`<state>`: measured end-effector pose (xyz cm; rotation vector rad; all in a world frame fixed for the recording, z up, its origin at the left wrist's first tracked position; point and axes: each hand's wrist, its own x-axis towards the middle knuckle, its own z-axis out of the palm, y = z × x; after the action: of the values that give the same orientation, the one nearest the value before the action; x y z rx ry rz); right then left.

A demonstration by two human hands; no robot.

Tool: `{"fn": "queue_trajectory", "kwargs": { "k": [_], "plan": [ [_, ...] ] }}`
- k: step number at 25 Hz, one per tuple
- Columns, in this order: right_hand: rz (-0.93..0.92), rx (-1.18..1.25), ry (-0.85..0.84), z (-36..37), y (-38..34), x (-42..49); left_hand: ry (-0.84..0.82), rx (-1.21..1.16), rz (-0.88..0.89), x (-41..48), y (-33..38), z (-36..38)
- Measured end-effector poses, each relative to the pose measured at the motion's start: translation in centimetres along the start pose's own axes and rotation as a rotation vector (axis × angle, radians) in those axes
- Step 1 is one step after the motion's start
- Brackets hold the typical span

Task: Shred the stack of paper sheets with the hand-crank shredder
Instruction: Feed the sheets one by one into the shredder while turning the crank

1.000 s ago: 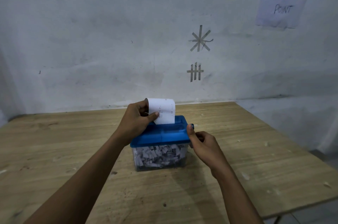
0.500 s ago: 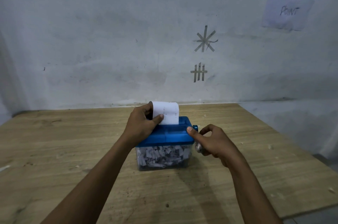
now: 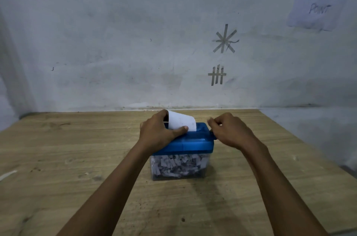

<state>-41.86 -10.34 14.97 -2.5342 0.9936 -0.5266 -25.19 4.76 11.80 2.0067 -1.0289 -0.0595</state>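
Wooden table (image 3: pixel 77 158) carries everything, spreading wide on every side of the two grips. Directly beneath the hands stands the shredder (image 3: pixel 193 143), a blue lid on a clear bin (image 3: pixel 154 175). That bin, below both wrists, is packed nearly to the lid with white shreds (image 3: pixel 179 164).

The left hand (image 3: pixel 158 133) lies over the lid's left end. Its thumb presses along the front of the paper sheet (image 3: pixel 182 121) and its fingers curl behind, pinching it upright in the slot. The sheet rises just above that pinch and curls back at its top. The right hand (image 3: pixel 229 131) is curled just off the lid's right end, fingertips closed on what is probably the crank (image 3: pixel 212 135). The handle itself is hidden, and only a dark hub shows below the knuckles.

The step in hand looks like feeding this sheet through. To do it well, the left pinch should guide rather than push: hold the sheet square to the slot, let the cutters draw it down, and lift the thumb clear before it nears the opening. The right hand wants smooth, even turns while the left palm's weight steadies the light box. With the bin this full, shreds may back up under the cutters.
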Motion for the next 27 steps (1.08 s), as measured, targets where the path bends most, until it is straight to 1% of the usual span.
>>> {"fn": "queue_trajectory", "kwargs": {
  "k": [1, 4, 5, 6, 7, 9, 10, 12, 13, 15, 17, 19, 21, 22, 24, 25, 27],
  "plan": [
    [0.032, 0.005, -0.073, -0.6, -0.4, 1.2, -0.017, 0.057, -0.009, 0.0, 0.1, 0.0],
    [0.170, 0.027, -0.392, -2.6, -2.0, 4.5, -0.072, 0.173, 0.000, 0.1, 0.1, 0.0],
    [0.196, 0.030, -0.466, -2.8, -2.3, 5.1, -0.081, 0.182, 0.005, 0.2, 0.0, 0.0],
    [0.195, 0.040, -0.500, -2.9, -2.3, 5.3, -0.084, 0.186, 0.006, 0.2, -0.1, -0.1],
    [0.175, 0.064, -0.496, -2.9, -2.1, 5.2, -0.081, 0.189, 0.008, 0.2, -0.1, -0.1],
    [0.068, 0.206, -0.395, -2.9, -0.8, 4.1, -0.086, 0.187, 0.010, 0.3, -0.1, -0.3],
    [-0.003, 0.338, -0.341, -2.9, 0.4, 3.2, -0.099, 0.177, 0.009, 0.3, -0.1, -0.2],
    [-0.133, 0.604, -0.295, -2.7, 2.5, 1.5, -0.119, 0.178, 0.012, 0.2, -0.1, -0.2],
    [-0.170, 0.699, -0.278, -2.4, 3.2, 1.0, -0.118, 0.199, 0.018, 0.2, -0.3, -0.1],
    [-0.181, 0.776, -0.220, -1.6, 3.8, 1.1, -0.102, 0.237, 0.034, 0.3, -0.5, 0.0],
    [-0.155, 0.778, -0.198, -1.6, 3.6, 1.9, -0.093, 0.243, 0.044, 0.6, -0.6, 0.1],
    [-0.119, 0.768, -0.216, -1.2, 3.3, 2.9, -0.094, 0.223, 0.050, 0.7, -0.8, 0.1],
    [-0.042, 0.749, -0.203, 0.9, 3.3, 3.7, -0.085, 0.205, 0.057, 0.5, -0.9, 0.2],
    [0.030, 0.787, -0.185, 2.5, 3.3, 4.1, -0.075, 0.211, 0.063, 0.4, -0.8, 0.2],
    [0.181, 0.976, -0.164, 5.3, 3.3, 4.2, -0.058, 0.227, 0.079, 0.1, -0.6, 0.4],
    [0.235, 1.074, -0.166, 6.2, 3.2, 4.2, -0.053, 0.226, 0.088, 0.0, -0.6, 0.3],
    [0.324, 1.169, -0.199, 7.2, 3.1, 3.9, -0.058, 0.237, 0.093, 0.0, -0.8, 0.1]
  ]
}}
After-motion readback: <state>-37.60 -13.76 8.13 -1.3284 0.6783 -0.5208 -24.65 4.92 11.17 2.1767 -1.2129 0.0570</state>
